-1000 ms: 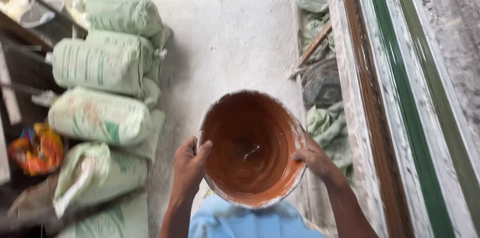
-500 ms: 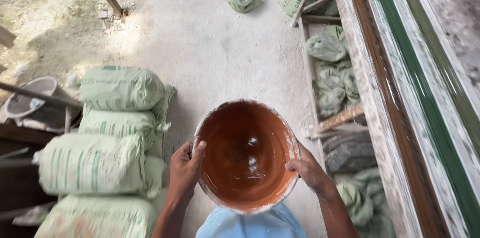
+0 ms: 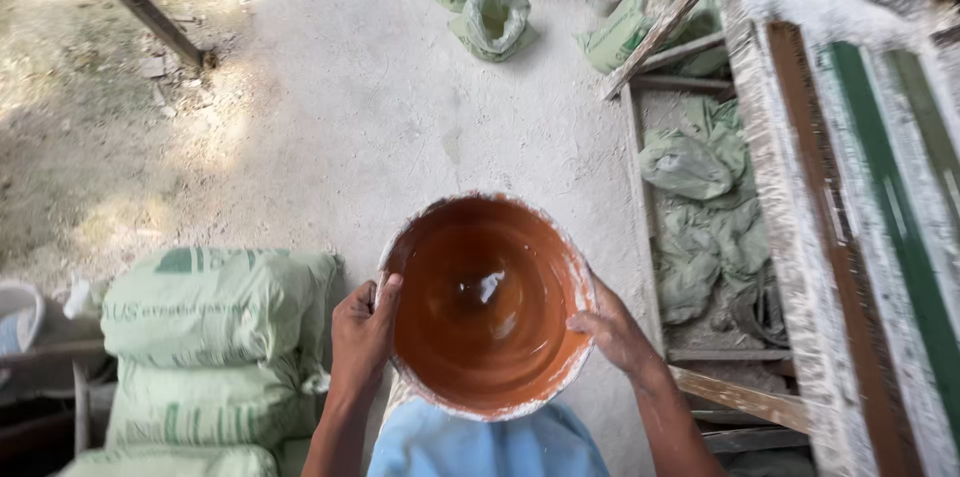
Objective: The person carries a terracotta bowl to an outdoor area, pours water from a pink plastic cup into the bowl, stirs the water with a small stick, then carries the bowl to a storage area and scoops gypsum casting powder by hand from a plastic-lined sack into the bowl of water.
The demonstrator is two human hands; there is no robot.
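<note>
1. Our left hand (image 3: 362, 337) grips the rim of a round orange-brown bowl (image 3: 487, 305), thumb hooked over the edge.
2. Our right hand (image 3: 612, 332) clasps the opposite rim; its fingers are hidden beneath the bowl.
3. The bowl sits between both hands, held above the pale concrete floor (image 3: 380, 107); its glossy interior holds a wet sheen, contents hard to make out.
4. Stacked green sacks (image 3: 215, 337), left of the bowl, bear darker green print; the lowest is cut off by the frame.
5. Crumpled green bags (image 3: 705, 207) lie right, beside a white-dusted wooden frame (image 3: 790, 227).
6. More open green bags (image 3: 492, 17) lie at the top; items there are blurred.
</note>
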